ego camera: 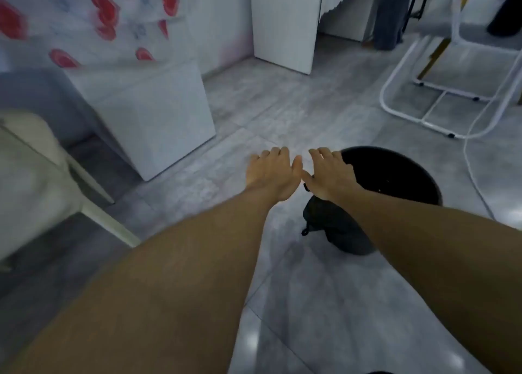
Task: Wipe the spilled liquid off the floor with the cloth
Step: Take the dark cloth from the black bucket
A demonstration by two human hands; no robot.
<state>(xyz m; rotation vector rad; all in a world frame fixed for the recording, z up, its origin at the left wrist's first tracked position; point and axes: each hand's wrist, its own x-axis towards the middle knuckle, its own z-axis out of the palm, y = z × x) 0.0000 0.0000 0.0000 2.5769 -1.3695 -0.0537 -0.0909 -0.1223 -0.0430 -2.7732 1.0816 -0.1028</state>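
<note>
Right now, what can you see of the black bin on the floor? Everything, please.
The black bin is round and open-topped, with no lid in view. It stands upright on the grey tiled floor, right of centre. Its inside looks dark, with a few pale specks; the contents cannot be made out. The material looks like smooth plastic. The right hand and forearm cross in front of its near-left rim; contact cannot be told. A dark object sits low against its near side, blurred. A white cable runs past on its right.

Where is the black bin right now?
In the head view, the black bin stands on the grey floor right of centre, partly behind the right hand and below the white chair frame.
</note>
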